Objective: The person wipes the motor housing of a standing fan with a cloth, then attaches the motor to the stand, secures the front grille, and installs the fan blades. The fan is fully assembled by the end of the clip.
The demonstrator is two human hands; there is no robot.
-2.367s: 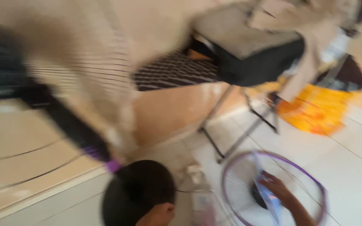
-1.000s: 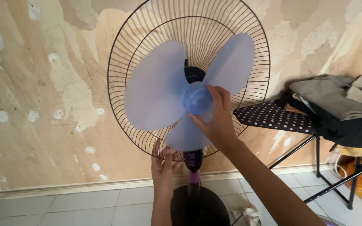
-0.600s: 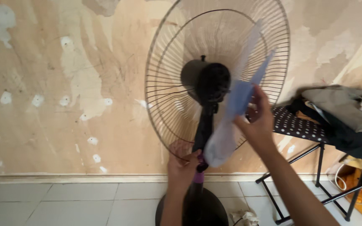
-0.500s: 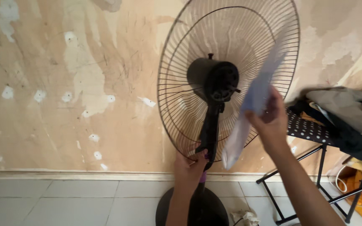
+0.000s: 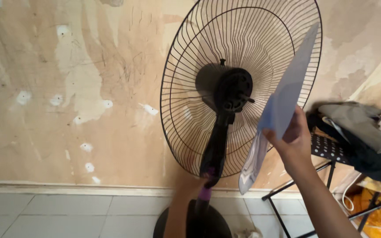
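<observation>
The right hand (image 5: 293,143) now grips the pale blue fan blade (image 5: 283,103) clear of the motor hub (image 5: 233,90), at 3 o'clock from it, leaving the spindle bare inside the rear wire guard (image 5: 186,88). The blurred left hand (image 5: 189,187) sits at the stand's neck (image 5: 212,154); whether its fingers are closed cannot be told.

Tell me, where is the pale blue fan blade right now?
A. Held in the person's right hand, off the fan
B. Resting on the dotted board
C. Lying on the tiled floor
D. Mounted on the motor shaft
A: the right hand grips the blue fan blade clear of the motor hub, whose shaft stands bare in front of the rear wire guard.
</observation>
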